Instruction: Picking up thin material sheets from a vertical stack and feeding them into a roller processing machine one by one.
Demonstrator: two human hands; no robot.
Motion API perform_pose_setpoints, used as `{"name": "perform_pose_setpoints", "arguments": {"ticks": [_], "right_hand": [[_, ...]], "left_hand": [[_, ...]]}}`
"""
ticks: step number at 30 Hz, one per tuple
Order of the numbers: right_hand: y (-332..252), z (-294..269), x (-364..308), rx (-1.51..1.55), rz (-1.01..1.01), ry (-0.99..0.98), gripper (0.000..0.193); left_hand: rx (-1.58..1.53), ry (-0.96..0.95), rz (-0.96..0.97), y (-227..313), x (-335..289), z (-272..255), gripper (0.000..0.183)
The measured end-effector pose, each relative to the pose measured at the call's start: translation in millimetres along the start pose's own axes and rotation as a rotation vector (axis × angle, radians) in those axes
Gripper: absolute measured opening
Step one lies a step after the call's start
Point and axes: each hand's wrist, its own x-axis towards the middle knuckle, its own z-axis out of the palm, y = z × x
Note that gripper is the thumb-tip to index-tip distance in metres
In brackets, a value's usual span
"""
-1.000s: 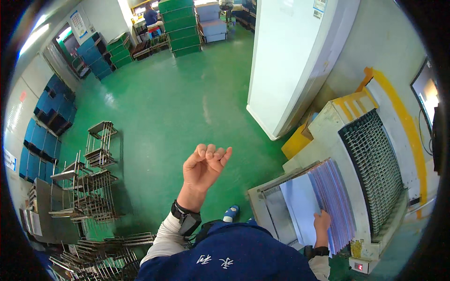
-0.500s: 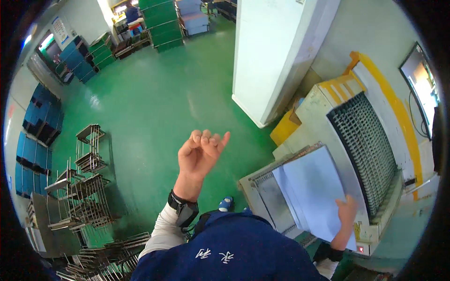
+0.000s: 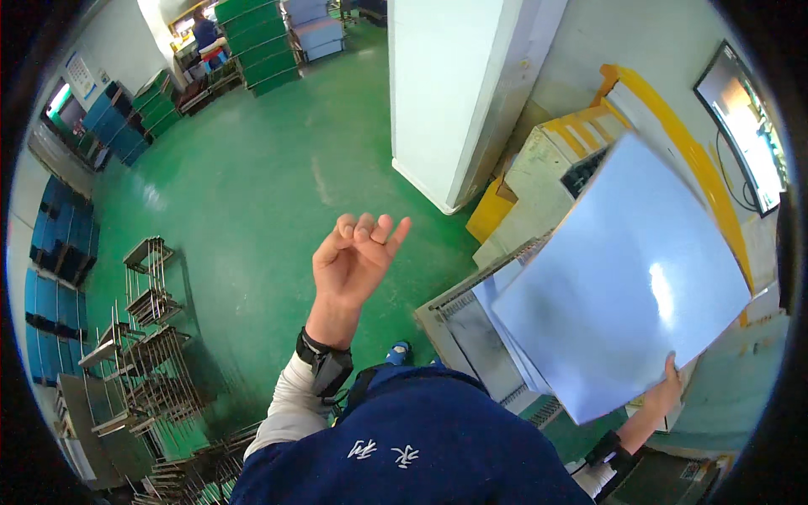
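At my lower right, my right hand (image 3: pixel 661 397) grips the lower right edge of a glossy pale blue sheet (image 3: pixel 614 278). Its thumb lies over the top face, while the other fingers are mostly hidden. The raised, tilted sheet covers part of the machine. More pale blue sheets (image 3: pixel 509 337) lie under its left side, on the machine's front table (image 3: pixel 475 337). Over the green floor, my left hand (image 3: pixel 353 265) is held up, palm showing. Its fingers are bent but apart, with nothing in them.
A cream machine (image 3: pixel 534 185) with yellow trim stands right, below a wall screen (image 3: pixel 745 126). A white pillar (image 3: pixel 446 93) rises beyond it. Metal racks (image 3: pixel 151 353) stand left. Blue crates (image 3: pixel 55 303) line the left wall; green crates (image 3: pixel 257 42) are stacked far back, near a seated person (image 3: pixel 204 34).
My right hand has moved right and taken hold of the pale blue sheet, lifting and tilting it off the others. My left hand stays raised in nearly the same pose.
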Motion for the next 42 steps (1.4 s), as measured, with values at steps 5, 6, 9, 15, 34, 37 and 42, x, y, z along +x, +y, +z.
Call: {"name": "perform_pose_setpoints", "arguments": {"ticks": [5, 6, 9, 15, 34, 37, 42], "right_hand": [[34, 19, 18, 0.614, 0.157, -0.043, 0.05], [44, 19, 25, 0.726, 0.136, -0.099, 0.049], [61, 31, 35, 0.748, 0.088, -0.179, 0.045], [92, 50, 67, 0.922, 0.269, 0.044, 0.027], [103, 103, 185, 1.033, 0.312, 0.018, 0.011], [86, 96, 199, 0.814, 0.467, -0.146, 0.024], [85, 110, 204, 0.537, 0.572, -0.3, 0.04]], "left_hand": [[0.074, 0.015, 0.022, -3, -3, -2, 0.012], [0.061, 0.019, 0.03, -2, -4, -6, 0.011], [0.037, 0.041, 0.043, -4, -7, -6, 0.011], [-0.054, 0.042, -0.001, -8, -12, -13, 0.012], [0.073, 0.098, 0.086, -40, -10, 1, 0.01], [0.047, 0.105, 0.095, -42, -10, -4, 0.01], [0.065, 0.117, 0.076, -52, -7, -2, 0.01]]}}
